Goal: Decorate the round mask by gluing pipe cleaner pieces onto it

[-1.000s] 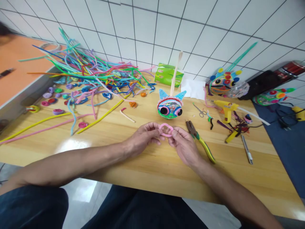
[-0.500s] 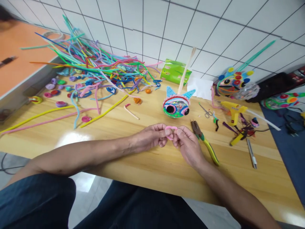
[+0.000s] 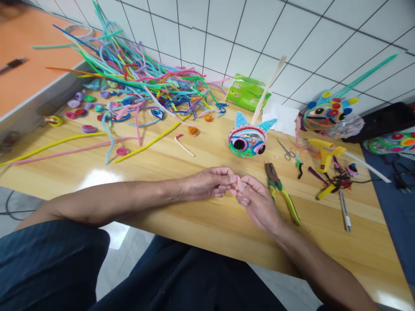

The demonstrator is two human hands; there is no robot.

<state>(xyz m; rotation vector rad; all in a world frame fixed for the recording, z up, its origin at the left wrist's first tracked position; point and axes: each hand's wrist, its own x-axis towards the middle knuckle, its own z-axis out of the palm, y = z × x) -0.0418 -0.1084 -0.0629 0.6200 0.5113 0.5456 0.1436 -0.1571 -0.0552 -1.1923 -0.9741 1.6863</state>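
Observation:
A small pink pipe-cleaner piece (image 3: 234, 191) is pinched between my two hands above the table's front part. My left hand (image 3: 215, 182) has its fingers closed on one side of it, and my right hand (image 3: 254, 193) grips the other side. The fingertips nearly touch and cover much of the piece. Just behind them stands a round decorated figure (image 3: 248, 141) with blue pointed ears and black eyes. Pliers with green and yellow handles (image 3: 287, 203) lie right beside my right hand. A short pale stick with a red tip (image 3: 185, 146) lies behind my left hand.
A heap of colourful pipe cleaners (image 3: 142, 82) fills the back left. Small scissors (image 3: 287, 151), a yellow glue gun (image 3: 324, 151) and a cutter knife (image 3: 345, 212) lie to the right. A green packet (image 3: 246, 93) is by the wall, near another decorated figure (image 3: 324, 116).
The pink piece showed as an open curved shape between the fingers; now it looks narrower and more covered. My hands are closer together. The view has shifted slightly.

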